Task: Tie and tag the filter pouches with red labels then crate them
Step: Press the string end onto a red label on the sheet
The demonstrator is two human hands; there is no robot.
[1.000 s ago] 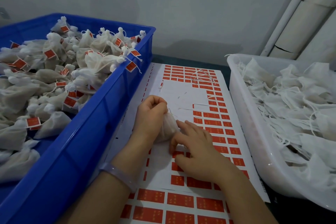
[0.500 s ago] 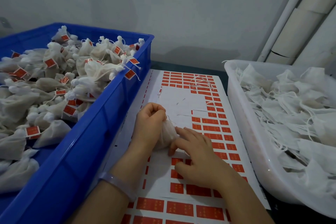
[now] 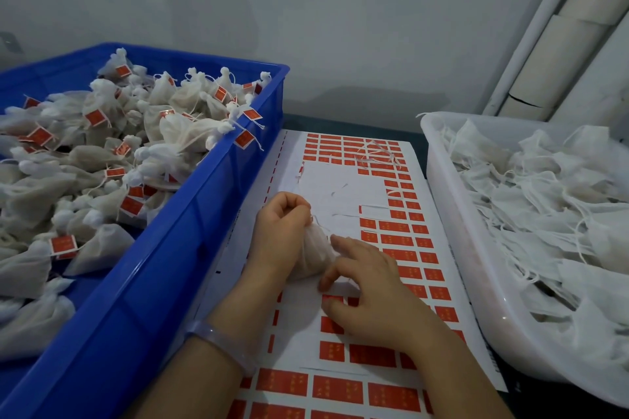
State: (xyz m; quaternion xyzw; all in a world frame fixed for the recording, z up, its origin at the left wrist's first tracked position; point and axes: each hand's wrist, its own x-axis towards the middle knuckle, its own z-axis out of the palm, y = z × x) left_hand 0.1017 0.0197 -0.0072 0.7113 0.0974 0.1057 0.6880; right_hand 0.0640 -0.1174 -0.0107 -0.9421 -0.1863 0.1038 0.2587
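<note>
a single filter pouch (image 3: 315,258) is held upright on the label sheet (image 3: 340,180), in the middle of the scene, between the blue crate (image 3: 204,214) on the left and the white tub (image 3: 452,231) on the right; its gathered neck is gripped by the left hand (image 3: 282,231), whose fingers are curled closed round the cloth and the drawstring (image 3: 320,221); the right hand (image 3: 371,299) is laid just to the right of the pouch, fingers spread and loosely bent, the forefinger touching the pouch's side and the other tips resting on the sheet near the red labels (image 3: 396,240); nothing is seen pinched in it; no red label is seen on this pouch, so the tagging step is judged not yet done; the crate is heaped with tied, tagged pouches (image 3: 190,133), while the tub is filled with flat untied ones (image 3: 531,201); the pouch is judged light, soft and yielding, its thin cloth easily crushed or snagged; it is best taken at the bunched neck, where the string gives a firm hold, rather than by the body; the labels are judged thin and sticky, to be lifted by an edge with the fingertips
</note>
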